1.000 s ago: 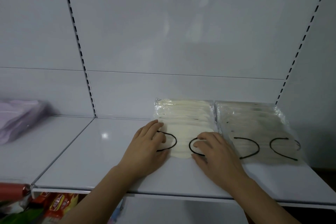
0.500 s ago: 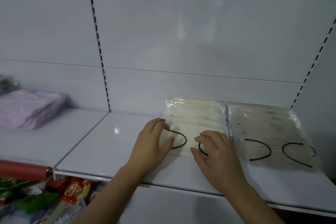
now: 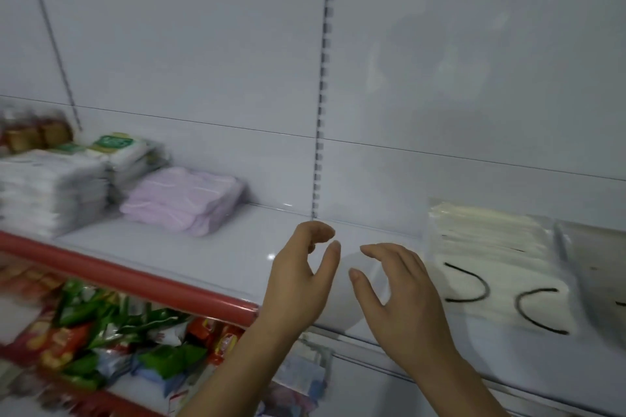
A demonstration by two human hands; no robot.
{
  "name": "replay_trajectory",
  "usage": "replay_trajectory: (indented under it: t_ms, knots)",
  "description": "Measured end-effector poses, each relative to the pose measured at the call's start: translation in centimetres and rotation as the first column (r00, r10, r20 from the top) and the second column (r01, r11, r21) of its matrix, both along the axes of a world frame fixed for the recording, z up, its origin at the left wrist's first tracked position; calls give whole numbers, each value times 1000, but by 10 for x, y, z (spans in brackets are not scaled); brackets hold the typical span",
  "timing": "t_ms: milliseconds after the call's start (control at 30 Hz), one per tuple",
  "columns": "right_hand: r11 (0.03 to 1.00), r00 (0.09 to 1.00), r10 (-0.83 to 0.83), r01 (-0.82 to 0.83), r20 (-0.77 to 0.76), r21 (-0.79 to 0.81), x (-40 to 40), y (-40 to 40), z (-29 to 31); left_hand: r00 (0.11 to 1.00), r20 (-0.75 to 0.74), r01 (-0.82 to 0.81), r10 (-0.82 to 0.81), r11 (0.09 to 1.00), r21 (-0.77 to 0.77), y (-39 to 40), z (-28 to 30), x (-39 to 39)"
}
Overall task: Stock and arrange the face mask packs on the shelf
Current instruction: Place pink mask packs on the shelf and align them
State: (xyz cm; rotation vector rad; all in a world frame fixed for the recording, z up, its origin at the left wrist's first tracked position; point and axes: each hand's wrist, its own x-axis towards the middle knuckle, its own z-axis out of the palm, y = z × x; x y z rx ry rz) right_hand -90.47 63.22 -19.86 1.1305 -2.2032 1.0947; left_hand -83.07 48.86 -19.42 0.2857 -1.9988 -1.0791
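Left hand (image 3: 299, 284), right hand (image 3: 403, 294) — loosely curled (empty).

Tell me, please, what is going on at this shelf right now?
A person is stocking face mask packs on a white shelf. Both hands are empty at this moment: the left hand and right hand hover with loosely curled fingers over a bare stretch of shelf. To their right lies a cream mask pack with black ear loops, another pack beside it. Farther left sits a pink mask pack.
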Motion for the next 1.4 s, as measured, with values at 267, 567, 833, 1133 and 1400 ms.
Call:
replay_trajectory:
  t_ms: [267,567,833,1133,1400]
  knots:
    - [996,969,71,-84,235,43,68,-142,5,997,72,-42,42,999,2,-135,2,87]
    - [991,842,-24,-52,539,126,55,-276,24,935,247,-200,253,955,-221,-263,-9,104]
    - [964,743,-190,18,642,266,0,-345,24,794,480,-59,373,833,-550,-342,-15,66]
    - [994,685,-101,44,722,97,-17,-368,6,823,383,-63,420,738,-672,-373,-21,49]
    - [961,722,-276,219,634,169,16,-370,15,934,325,43,150,855,-516,-392,-36,58]
